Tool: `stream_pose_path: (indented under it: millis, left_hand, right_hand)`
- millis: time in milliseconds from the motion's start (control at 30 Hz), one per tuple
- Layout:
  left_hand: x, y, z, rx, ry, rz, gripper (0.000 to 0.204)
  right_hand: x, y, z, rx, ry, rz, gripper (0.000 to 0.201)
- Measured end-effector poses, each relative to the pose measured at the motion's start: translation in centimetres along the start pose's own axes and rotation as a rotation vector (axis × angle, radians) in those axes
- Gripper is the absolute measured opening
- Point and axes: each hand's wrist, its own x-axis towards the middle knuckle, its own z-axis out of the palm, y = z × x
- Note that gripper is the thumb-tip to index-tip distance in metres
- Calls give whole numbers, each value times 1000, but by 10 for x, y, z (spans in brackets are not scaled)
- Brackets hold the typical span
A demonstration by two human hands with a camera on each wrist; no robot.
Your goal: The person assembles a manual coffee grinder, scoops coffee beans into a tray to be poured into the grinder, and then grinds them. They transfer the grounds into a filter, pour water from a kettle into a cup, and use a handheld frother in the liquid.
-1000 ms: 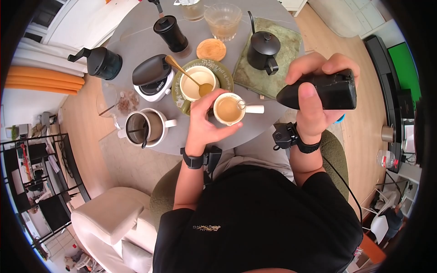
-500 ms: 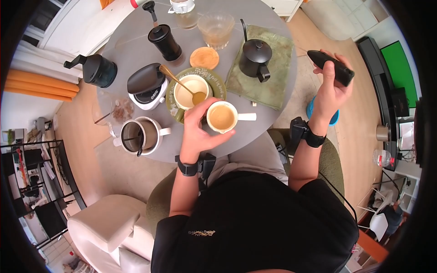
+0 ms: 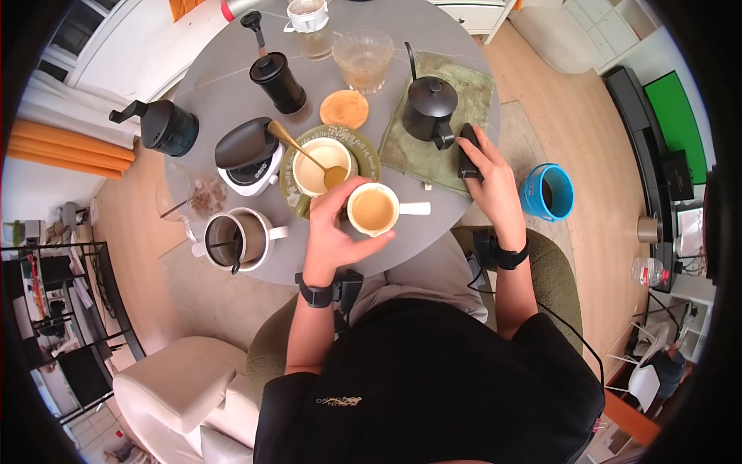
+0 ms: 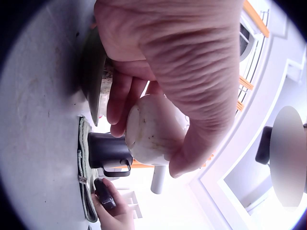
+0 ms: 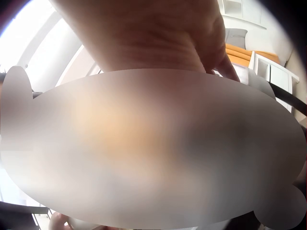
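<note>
The left hand (image 3: 333, 234) grips a small cream cup (image 3: 373, 209) with a white handle, thumb and fingers around its side; tan liquid shows inside. In the left wrist view the cup (image 4: 154, 129) hangs clear of the table. On the green cloth (image 3: 478, 89), beside the black kettle (image 3: 430, 108), the right hand (image 3: 496, 185) pinches a black object (image 3: 468, 151). Left of the cream cup, a cream bowl (image 3: 308, 174) holding a gold spoon (image 3: 303, 148) sits on a green plate (image 3: 369, 149). Most of the right wrist view is blurred.
A wooden disc (image 3: 345, 109), glass bowl (image 3: 363, 62), black grinder (image 3: 280, 83) and dark lidded container (image 3: 168, 127) stand on the table (image 3: 417, 224). A scale (image 3: 251, 158) and white two-handled pot (image 3: 274, 233) are at left. A blue bucket (image 3: 547, 192) stands off the table at right.
The right hand has come down and left with the black object, from beyond the table's right edge to the green cloth. The left hand still holds the cup, nearly in place.
</note>
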Motion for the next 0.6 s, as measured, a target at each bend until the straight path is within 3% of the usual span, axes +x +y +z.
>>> stream_pose_path:
  millis: [200, 300, 367, 400, 500, 600]
  left_hand:
    - [-2, 0, -3, -20, -20, -34, 66]
    - [-4, -1, -4, -30, -39, -56, 69]
    - [-3, -2, -4, -37, -36, -60, 69]
    - [-2, -2, -3, -30, -19, -31, 66]
    - [-3, -3, -4, -21, -25, -11, 67]
    - [-3, -2, -5, -34, -48, -11, 69]
  right_hand:
    - [-9, -8, -5, -47, -123, -53, 59]
    - [-10, -16, -10, -36, -84, -90, 48]
    - [-11, -21, -15, 34, 137, -125, 32]
    - [-13, -27, -18, 36, 136, -125, 32]
    - [-21, -49, -16, 508, 9, -15, 14]
    - [-30, -58, 6, 855, -229, 82, 22]
